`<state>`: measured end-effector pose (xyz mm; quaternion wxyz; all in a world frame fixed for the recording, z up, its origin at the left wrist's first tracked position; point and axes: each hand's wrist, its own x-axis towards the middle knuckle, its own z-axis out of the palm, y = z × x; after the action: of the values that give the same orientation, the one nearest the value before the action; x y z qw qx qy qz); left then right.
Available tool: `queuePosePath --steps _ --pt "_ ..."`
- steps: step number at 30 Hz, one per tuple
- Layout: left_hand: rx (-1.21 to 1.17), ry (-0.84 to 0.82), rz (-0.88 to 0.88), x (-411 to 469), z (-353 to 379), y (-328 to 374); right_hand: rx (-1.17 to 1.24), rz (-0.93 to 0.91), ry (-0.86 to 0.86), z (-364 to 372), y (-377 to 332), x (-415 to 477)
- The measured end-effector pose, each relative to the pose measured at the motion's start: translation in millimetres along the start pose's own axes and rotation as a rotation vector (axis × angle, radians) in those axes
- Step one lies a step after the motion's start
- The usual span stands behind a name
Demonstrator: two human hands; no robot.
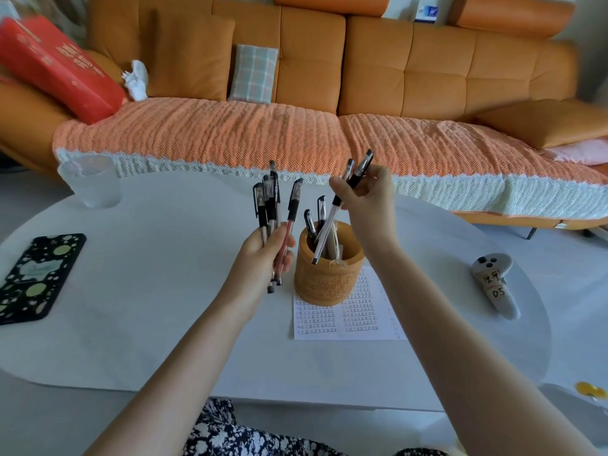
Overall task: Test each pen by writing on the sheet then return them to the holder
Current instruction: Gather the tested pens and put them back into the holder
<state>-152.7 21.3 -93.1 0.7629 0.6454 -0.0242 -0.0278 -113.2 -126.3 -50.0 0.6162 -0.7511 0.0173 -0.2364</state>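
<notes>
A carved wooden pen holder (329, 278) stands on a white sheet (358, 319) covered in written marks, at the middle of the table. Two capped pens (315, 218) stick up out of it. My left hand (268, 250) grips a bunch of several black-capped pens (268, 205), caps up, just left of the holder. My right hand (370, 200) holds two pens (340, 199) above the holder; their lower ends slant down into its mouth.
A phone in a black patterned case (36, 274) lies at the table's left. A clear plastic cup (93, 182) stands at the far left edge. A grey controller (495, 281) lies to the right. Behind the white table (164, 307) runs an orange sofa (329, 77).
</notes>
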Motion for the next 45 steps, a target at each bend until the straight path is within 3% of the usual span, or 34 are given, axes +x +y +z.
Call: queuePosePath --steps 5,14,20,27,33,39,45 --pt "0.046 -0.011 -0.003 -2.0 -2.6 -1.2 0.013 -0.091 0.085 0.2 -5.1 8.4" --pt "0.046 -0.03 0.018 -2.4 -0.4 -4.1 -0.378 -0.029 -0.245 1.8 11.3 -3.7" --pt "0.068 -0.061 0.05 -4.2 1.0 -4.8 -0.538 -0.076 -0.206 -2.6 12.4 -3.4" --pt "0.074 -0.093 0.056 -8.6 6.2 -3.0 -0.373 -0.101 -0.136 -6.3 -0.8 -8.3" --pt "0.106 -0.158 0.057 -12.7 11.4 -0.9 -0.208 0.042 -0.304 -4.9 -7.3 -20.7" --pt "0.08 -0.084 0.031 -9.2 14.9 3.0 -0.026 0.027 -0.105 -20.6 -13.0 -10.9" --pt "0.04 -0.089 0.017 -8.1 14.0 -0.5 -0.108 -0.082 0.133 -43.6 -10.4 9.4"
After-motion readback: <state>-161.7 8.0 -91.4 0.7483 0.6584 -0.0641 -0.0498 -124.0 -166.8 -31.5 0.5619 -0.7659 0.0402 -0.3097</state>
